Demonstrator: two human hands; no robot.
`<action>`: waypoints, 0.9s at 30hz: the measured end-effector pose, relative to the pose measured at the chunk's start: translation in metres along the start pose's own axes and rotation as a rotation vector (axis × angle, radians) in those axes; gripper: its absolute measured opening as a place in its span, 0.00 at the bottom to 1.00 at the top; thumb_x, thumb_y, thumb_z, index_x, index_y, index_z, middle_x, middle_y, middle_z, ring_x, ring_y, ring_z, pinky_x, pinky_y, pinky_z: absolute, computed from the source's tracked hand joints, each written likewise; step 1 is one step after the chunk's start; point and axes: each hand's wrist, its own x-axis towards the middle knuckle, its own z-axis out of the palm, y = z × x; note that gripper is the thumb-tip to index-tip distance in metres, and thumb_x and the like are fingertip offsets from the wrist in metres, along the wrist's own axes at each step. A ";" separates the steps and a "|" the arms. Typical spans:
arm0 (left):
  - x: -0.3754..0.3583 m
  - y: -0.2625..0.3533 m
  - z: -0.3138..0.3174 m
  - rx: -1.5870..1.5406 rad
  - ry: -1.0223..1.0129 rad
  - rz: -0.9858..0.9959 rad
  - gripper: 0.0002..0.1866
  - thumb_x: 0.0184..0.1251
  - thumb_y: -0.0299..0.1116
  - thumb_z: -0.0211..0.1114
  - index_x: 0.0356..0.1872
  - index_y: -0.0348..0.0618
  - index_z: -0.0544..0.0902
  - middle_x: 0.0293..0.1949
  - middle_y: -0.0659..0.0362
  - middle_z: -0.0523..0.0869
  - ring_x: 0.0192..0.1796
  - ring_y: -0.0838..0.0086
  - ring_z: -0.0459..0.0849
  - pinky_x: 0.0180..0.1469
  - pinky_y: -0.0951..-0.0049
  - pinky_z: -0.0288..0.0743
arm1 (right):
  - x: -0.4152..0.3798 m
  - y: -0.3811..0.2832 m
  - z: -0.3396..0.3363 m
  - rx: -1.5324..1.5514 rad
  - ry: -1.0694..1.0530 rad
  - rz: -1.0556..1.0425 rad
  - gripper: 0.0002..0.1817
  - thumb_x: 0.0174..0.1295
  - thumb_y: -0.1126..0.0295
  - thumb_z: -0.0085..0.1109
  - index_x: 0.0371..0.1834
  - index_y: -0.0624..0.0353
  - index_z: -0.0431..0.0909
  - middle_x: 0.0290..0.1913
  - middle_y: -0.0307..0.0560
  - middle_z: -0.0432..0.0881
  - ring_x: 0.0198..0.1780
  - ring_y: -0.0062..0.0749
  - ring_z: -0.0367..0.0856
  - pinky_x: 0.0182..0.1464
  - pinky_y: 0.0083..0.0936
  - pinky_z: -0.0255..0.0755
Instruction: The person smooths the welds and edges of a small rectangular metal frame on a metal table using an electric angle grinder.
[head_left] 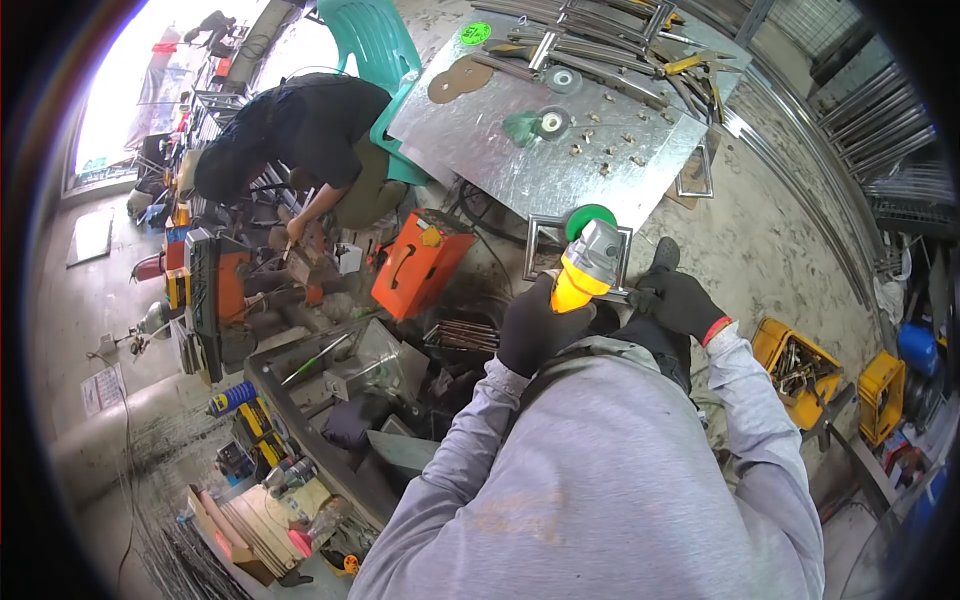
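My left hand [537,325], in a black glove, grips the yellow body of an angle grinder [585,265]. The grinder has a silver head and a green disc at its tip [588,216]. The disc sits over a small rectangular metal frame [540,245] that lies on the concrete floor. My right hand [678,300], also in a black glove with a red cuff, is closed on the grinder's side by the frame's near edge. My grey sleeves fill the lower middle of the view.
A galvanized metal sheet [560,170] carries grinding discs, small brackets and steel bars. An orange machine [420,262] stands at the left. Another person in black [290,135] crouches by a teal chair [375,40]. Yellow crates [795,365] of parts sit at the right.
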 end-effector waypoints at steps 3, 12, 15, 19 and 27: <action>-0.005 -0.013 -0.006 -0.036 0.055 -0.030 0.24 0.64 0.44 0.82 0.54 0.40 0.85 0.41 0.46 0.94 0.42 0.50 0.95 0.45 0.55 0.86 | -0.002 0.004 0.001 0.046 0.015 0.010 0.22 0.78 0.48 0.61 0.41 0.56 0.91 0.32 0.57 0.89 0.38 0.54 0.89 0.45 0.45 0.79; -0.004 -0.012 -0.040 -0.099 0.069 -0.236 0.22 0.66 0.40 0.80 0.54 0.37 0.85 0.42 0.52 0.95 0.43 0.65 0.95 0.47 0.61 0.86 | -0.001 0.005 0.000 -0.007 -0.077 0.036 0.25 0.78 0.47 0.62 0.38 0.61 0.89 0.33 0.60 0.88 0.38 0.56 0.88 0.46 0.47 0.78; 0.001 -0.003 -0.011 -0.069 0.016 -0.112 0.25 0.64 0.44 0.81 0.53 0.37 0.85 0.41 0.49 0.94 0.42 0.58 0.94 0.46 0.58 0.85 | -0.005 0.004 0.004 0.003 -0.032 0.014 0.24 0.77 0.48 0.62 0.39 0.61 0.89 0.34 0.62 0.88 0.39 0.59 0.88 0.47 0.48 0.79; 0.002 0.018 0.007 0.008 -0.080 -0.034 0.30 0.60 0.51 0.84 0.53 0.39 0.86 0.39 0.43 0.93 0.44 0.46 0.94 0.46 0.53 0.86 | -0.008 0.012 0.017 0.030 0.060 -0.029 0.21 0.76 0.50 0.63 0.41 0.59 0.91 0.35 0.61 0.89 0.40 0.60 0.89 0.48 0.47 0.80; -0.013 -0.001 -0.055 -0.201 0.059 -0.315 0.19 0.67 0.36 0.76 0.53 0.35 0.84 0.38 0.54 0.94 0.42 0.72 0.94 0.44 0.66 0.85 | -0.016 0.017 0.022 -0.164 0.139 -0.082 0.22 0.76 0.47 0.61 0.43 0.55 0.91 0.36 0.59 0.90 0.41 0.59 0.90 0.47 0.50 0.81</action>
